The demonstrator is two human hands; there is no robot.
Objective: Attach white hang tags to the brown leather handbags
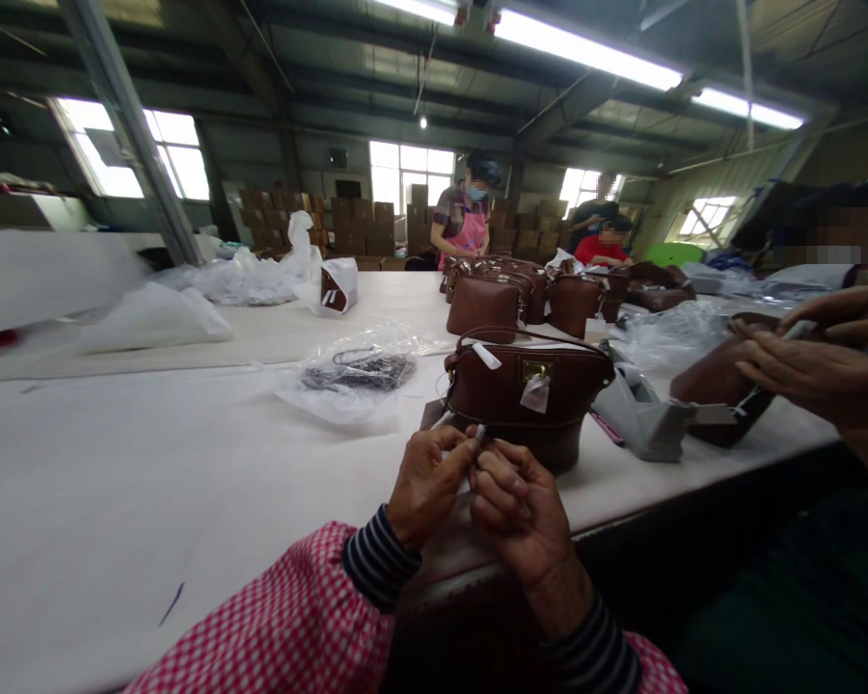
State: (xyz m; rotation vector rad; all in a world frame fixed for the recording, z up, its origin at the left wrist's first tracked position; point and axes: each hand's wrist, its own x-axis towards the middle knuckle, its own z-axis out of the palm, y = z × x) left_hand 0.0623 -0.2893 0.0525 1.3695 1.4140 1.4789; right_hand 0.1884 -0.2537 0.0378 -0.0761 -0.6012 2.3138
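Note:
A dark brown leather handbag [521,395] stands upright on the table in front of me, with a brass-coloured lock and white wrapping on its handle and lock. Close to its lower left front, my left hand [430,482] pinches a small white strip [480,433] between thumb and forefinger. My right hand [517,501] is closed, fingers curled, its fingertips meeting the left ones at the strip. What lies inside the right fingers is hidden. Whether the strip is joined to the bag I cannot tell.
A grey tape dispenser [651,419] stands right of the bag. Beyond it, a co-worker's hands [825,361] work on another brown bag [719,386]. A plastic-wrapped dark bundle [362,371] lies to the left. Several brown bags [484,306] stand farther back on the white table [188,482].

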